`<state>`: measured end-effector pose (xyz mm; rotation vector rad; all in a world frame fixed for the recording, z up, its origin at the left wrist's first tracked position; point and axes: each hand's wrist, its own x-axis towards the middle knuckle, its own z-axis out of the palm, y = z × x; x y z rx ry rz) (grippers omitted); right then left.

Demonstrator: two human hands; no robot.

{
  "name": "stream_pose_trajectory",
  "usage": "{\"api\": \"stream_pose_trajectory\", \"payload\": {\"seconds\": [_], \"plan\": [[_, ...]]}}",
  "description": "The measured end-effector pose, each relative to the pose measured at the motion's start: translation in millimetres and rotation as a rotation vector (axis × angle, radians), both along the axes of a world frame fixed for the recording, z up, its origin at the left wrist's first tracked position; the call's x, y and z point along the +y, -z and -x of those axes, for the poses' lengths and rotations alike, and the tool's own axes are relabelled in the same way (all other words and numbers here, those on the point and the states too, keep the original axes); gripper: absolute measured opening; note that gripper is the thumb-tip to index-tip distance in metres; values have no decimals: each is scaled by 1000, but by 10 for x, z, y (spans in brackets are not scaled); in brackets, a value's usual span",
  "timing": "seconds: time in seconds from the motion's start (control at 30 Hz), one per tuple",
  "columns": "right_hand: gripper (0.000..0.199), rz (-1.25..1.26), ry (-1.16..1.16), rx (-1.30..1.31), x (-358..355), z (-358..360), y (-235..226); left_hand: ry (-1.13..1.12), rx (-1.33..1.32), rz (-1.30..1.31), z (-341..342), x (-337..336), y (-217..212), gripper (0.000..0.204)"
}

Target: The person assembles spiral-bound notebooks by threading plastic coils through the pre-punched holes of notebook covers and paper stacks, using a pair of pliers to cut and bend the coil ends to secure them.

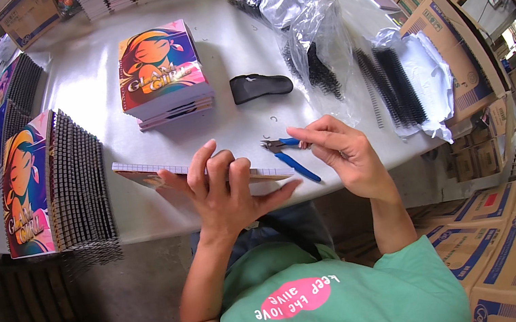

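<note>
My left hand [227,190] rests flat on an unbound notebook [150,174] that lies at the near edge of the white table [238,47], its punched edge facing away from me. My right hand [339,150] hovers just right of it, fingers loosely curled, thumb and forefinger touching the blue-handled pliers [289,155] lying on the table between both hands. Whether the hand grips the pliers is unclear.
A stack of colourful notebooks [161,74] stands mid-table beside a black case [260,85]. Bound notebooks with black spirals [51,183] are stacked at left. Black spiral coils [390,86] and a clear plastic bag [310,27] lie at right. Cardboard boxes [501,249] stand lower right.
</note>
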<state>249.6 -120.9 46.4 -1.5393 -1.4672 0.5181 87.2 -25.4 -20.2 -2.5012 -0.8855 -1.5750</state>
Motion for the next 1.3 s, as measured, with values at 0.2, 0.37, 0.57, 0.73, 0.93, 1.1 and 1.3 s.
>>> {"api": "stream_pose_trajectory", "payload": {"seconds": [0.2,0.37,0.57,0.73,0.93,1.1,1.3], "plan": [[29,-193,-13,-27,75,17,112,-46,45,11,-89,19,2,51],[28,-229,-138,76,129,-112,170,-21,127,34,-25,38,-77,57],[27,-152,-269,120,173,-217,130,-6,117,81,3,13,-141,52],[27,-83,-244,149,190,-218,90,16,79,85,4,3,-147,49],[27,-53,-191,109,234,-148,32,37,45,110,14,-8,-145,48],[29,-35,-280,48,168,-204,1,27,58,100,22,-9,-132,45],[27,54,-348,-81,189,-247,-160,78,115,185,59,30,-233,41]]}}
